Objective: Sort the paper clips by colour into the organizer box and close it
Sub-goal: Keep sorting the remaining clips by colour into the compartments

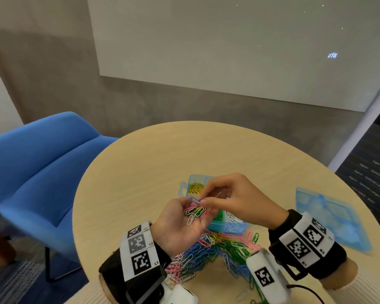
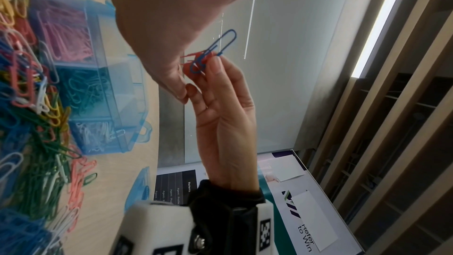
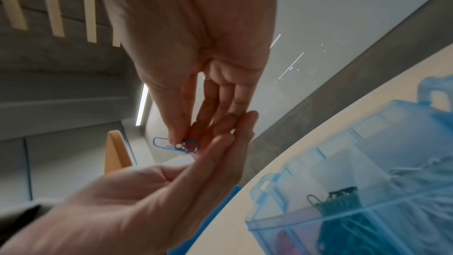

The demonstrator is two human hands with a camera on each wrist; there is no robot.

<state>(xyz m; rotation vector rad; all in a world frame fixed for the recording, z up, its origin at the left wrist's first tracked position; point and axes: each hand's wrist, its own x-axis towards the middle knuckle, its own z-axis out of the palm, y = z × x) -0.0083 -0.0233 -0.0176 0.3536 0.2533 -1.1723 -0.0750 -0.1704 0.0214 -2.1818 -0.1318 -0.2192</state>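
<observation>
Sorting is under way, with a clip being picked from a handful. Left hand is cupped palm-up near the table's centre, fingers loosely curled round a small batch of mixed clips. Right hand reaches in from 3 o'clock, thumb and forefinger pinching a blue clip; a red clip appears hooked to it, though the wrist views are too blurred to confirm. Organizer box sits open just beyond the hands at 12 o'clock, yellow, green, white and pink clips already in separate compartments. Its lid lies well apart at 3 o'clock. Unsorted pile remains large at 6 o'clock, so the task is judged far from complete. Next move calls for freeing the blue clip from any snag and dropping it in its own compartment.
</observation>
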